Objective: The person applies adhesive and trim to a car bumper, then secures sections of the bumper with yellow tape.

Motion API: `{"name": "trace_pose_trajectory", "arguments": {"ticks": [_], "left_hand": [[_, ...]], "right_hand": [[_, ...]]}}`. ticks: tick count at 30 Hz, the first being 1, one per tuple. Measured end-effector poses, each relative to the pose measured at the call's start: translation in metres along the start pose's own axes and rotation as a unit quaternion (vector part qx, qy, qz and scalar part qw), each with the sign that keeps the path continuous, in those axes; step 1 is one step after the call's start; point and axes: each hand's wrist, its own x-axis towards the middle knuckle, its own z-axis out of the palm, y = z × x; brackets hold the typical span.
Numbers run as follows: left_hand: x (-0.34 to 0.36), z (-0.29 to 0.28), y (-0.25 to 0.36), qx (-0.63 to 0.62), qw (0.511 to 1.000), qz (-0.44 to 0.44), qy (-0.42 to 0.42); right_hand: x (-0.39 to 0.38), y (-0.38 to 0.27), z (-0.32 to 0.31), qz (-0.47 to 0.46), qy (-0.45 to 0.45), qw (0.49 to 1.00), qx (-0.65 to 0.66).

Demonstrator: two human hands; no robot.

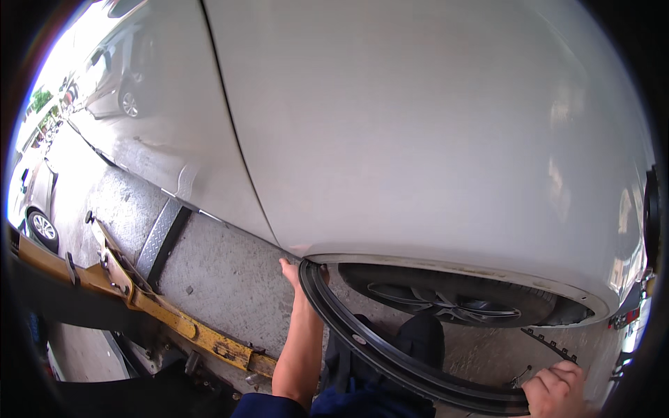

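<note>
My left hand [293, 273] holds the upper left end of a long curved black trim strip [369, 352] at the lower edge of a silver car body panel [432, 153]; its fingers are partly hidden behind the strip. At the lower right, my right hand [557, 390] has its fingers wrapped round the strip's other end. The strip arcs below the wheel opening's pale rim [578, 292], where a dark tyre and alloy wheel [453, 303] show. A dark seam runs down the panel to just above my left hand.
A yellow lift arm [188, 324] crosses the lower left over the concrete floor [230, 265], beside a metal plate strip [157, 240]. Another parked car [38, 195] stands at the far left. A dark toothed strip [550, 345] lies below the wheel. My dark-clothed knee [421, 334] shows behind the trim.
</note>
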Motion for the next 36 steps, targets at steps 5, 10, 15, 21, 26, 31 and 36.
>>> {"name": "trace_pose_trajectory", "arguments": {"ticks": [5, 10, 15, 21, 26, 31, 36], "left_hand": [[-0.008, 0.002, 0.006, -0.045, 0.997, 0.015, -0.063], [-0.017, 0.014, -0.004, 0.004, 0.998, 0.05, -0.031], [-0.021, 0.016, -0.002, -0.034, 0.998, 0.044, -0.023], [-0.023, 0.02, -0.004, 0.017, 0.997, 0.063, -0.038], [-0.02, 0.017, -0.007, 0.039, 0.995, 0.08, -0.043], [0.0, 0.008, -0.001, 0.017, 0.996, 0.077, -0.046], [0.006, 0.005, -0.004, -0.016, 0.994, 0.084, -0.062]], "right_hand": [[0.006, 0.008, -0.001, -0.038, 0.005, 0.999, 0.0], [0.005, 0.015, 0.003, -0.035, 0.017, 0.999, -0.004], [0.005, 0.016, 0.003, -0.014, 0.02, 0.999, 0.02], [0.002, 0.016, 0.006, -0.014, 0.024, 0.998, 0.048], [-0.002, 0.018, 0.008, 0.0, 0.028, 0.998, 0.054], [0.0, 0.019, 0.002, 0.0, 0.012, 0.999, 0.048], [0.002, 0.022, 0.003, 0.011, 0.021, 0.998, 0.053]]}}
